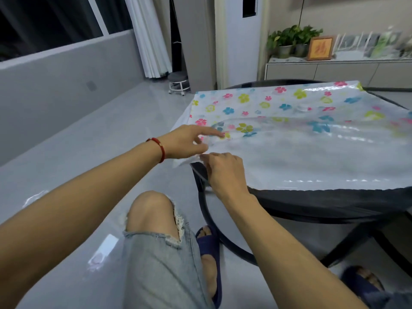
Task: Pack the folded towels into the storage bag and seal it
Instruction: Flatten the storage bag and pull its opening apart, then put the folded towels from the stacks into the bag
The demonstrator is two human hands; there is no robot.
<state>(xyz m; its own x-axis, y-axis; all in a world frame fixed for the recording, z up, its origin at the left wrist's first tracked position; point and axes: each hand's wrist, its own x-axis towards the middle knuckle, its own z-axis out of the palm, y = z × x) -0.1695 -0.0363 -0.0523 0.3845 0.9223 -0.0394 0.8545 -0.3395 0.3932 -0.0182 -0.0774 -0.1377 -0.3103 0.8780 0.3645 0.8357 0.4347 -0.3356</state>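
A large clear plastic storage bag [301,121] printed with coloured flowers lies flat on a dark round table [334,199]. Pale towel fabric shows dimly through its plastic. My left hand [189,141] rests on the bag's near left corner, index finger stretched out over the plastic, the other fingers curled at its edge. My right hand [223,170] pinches the same edge just below, thumb and fingers closed on the plastic where it overhangs the table's rim. The bag's opening strip is blurred here, so its state cannot be made out.
My knee in torn grey jeans [153,219] and my feet in dark slippers [211,246] are under the table's near side. A small wheeled stool [178,82] stands by the curtain. A sideboard [334,70] with plants and a framed picture runs behind the table.
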